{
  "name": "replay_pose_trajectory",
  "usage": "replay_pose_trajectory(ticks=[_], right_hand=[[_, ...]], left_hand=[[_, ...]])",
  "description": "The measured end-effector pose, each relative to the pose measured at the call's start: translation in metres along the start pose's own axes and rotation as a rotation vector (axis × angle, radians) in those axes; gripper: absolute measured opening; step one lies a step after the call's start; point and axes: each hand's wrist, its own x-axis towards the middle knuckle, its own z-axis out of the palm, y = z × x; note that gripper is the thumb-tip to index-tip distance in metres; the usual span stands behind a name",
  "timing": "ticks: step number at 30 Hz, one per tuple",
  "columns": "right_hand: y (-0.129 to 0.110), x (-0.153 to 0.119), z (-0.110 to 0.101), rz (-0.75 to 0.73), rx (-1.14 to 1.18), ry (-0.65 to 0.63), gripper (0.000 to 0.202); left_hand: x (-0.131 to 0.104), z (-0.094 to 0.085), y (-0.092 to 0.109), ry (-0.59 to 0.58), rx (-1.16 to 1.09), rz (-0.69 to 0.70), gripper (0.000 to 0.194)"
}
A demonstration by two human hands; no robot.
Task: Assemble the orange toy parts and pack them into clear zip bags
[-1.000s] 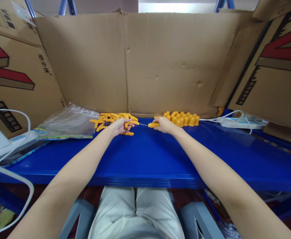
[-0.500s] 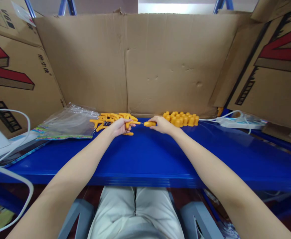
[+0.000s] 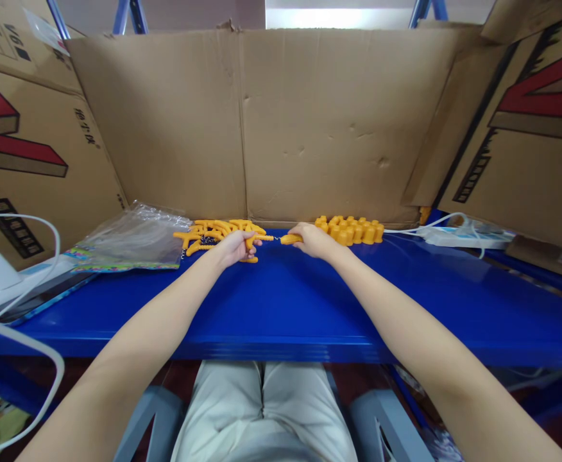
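Observation:
Above the rear part of the blue table, my left hand (image 3: 235, 248) is closed on an orange T-shaped handle (image 3: 262, 238), its stem pointing right. A thin metal spiral (image 3: 276, 239) shows at the stem's tip. Just to the right, my right hand (image 3: 312, 239) grips an orange elongated piece (image 3: 290, 239), whose left end lies close to the spiral; whether they touch I cannot tell. Behind my left hand is a pile of similar orange T-shaped handles (image 3: 204, 226), some with dark metal spirals. Beyond my right hand stand several orange cylindrical pieces (image 3: 351, 230).
Clear plastic bags (image 3: 131, 240) lie at the left, beside a dark flat device (image 3: 40, 298) and white cables (image 3: 52, 346). A white power strip (image 3: 468, 238) sits at the right. Cardboard walls (image 3: 339, 128) enclose the blue table (image 3: 281, 301) at the back and sides.
Both held orange pieces have shifted slightly to the right, and the left handle has turned a little in my fingers. The spiral still shows between them.

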Motion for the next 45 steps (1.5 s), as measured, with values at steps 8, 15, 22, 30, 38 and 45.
replay_pose_trajectory(ticks=[8,15,22,30,38,45], right_hand=[[0.007,-0.002,0.002,0.134,-0.031,-0.063,0.027],[-0.007,0.001,0.006,0.009,0.178,0.007,0.031],[-0.005,0.000,0.005,-0.008,0.195,0.067,0.031],[-0.002,0.001,0.011,-0.025,0.218,0.050,0.032],[0.011,0.002,0.008,0.072,0.620,-0.013,0.052],[0.004,-0.004,-0.005,0.273,0.901,-0.181,0.015]], left_hand=[[0.000,-0.007,0.002,-0.007,-0.021,-0.011,0.020],[-0.004,0.001,0.000,-0.045,0.080,0.002,0.018],[-0.002,0.005,-0.013,0.250,0.567,0.404,0.036],[-0.001,-0.003,-0.014,0.172,0.781,0.601,0.033],[-0.003,-0.007,-0.009,0.269,0.802,0.541,0.028],[-0.003,-0.006,-0.012,0.244,0.988,0.434,0.026]])
